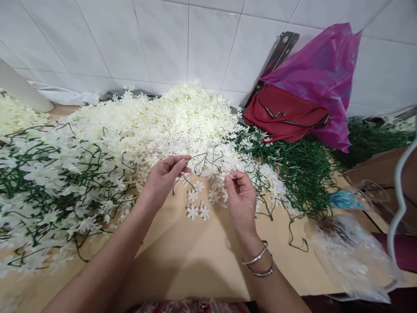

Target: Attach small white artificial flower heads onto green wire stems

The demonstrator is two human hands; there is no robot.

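Note:
My left hand (164,177) pinches a thin green plastic stem (199,157) just in front of a big heap of loose cream artificial flowers (182,117). My right hand (240,196), with bangles on the wrist, pinches a small white flower (230,175) at its fingertips. A few loose flowers (196,208) lie on the tan cardboard (189,256) between the two hands. Finished green vines with white flowers (52,187) pile up to the left. Bare green stems (293,169) lie to the right.
A red handbag (286,115) and a magenta plastic bag (322,69) lean against the white tiled wall at the back right. Clear plastic bags (348,256) and a white wire hanger (400,191) lie at the right edge. A white pipe (22,89) stands far left.

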